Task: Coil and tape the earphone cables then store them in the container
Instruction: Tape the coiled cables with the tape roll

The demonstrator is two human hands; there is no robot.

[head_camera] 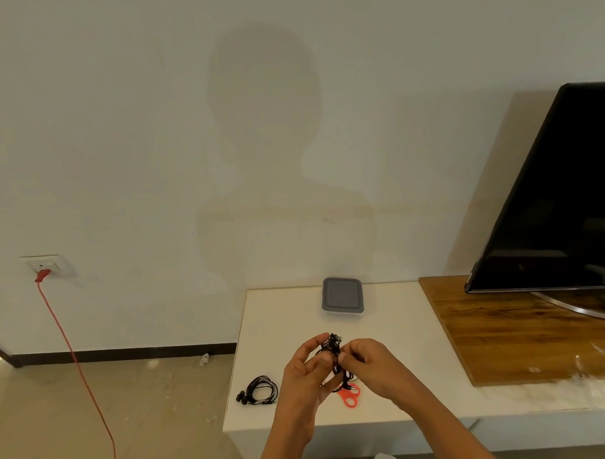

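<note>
Both hands hold a bundled black earphone cable (334, 348) above the white table (393, 329). My left hand (304, 377) pinches the bundle from the left, and my right hand (367, 364) grips it from the right. Loose cable loops hang below my fingers. A second coiled black earphone (260, 390) lies on the table to the left of my hands. The grey lidded container (342, 294) sits shut at the table's far edge by the wall. No tape is visible.
Orange-handled scissors (349, 396) lie on the table under my hands. A wooden board (503, 328) with a dark TV (550, 203) is on the right. A red cord (76, 361) runs from a wall socket (47, 267) down to the floor on the left.
</note>
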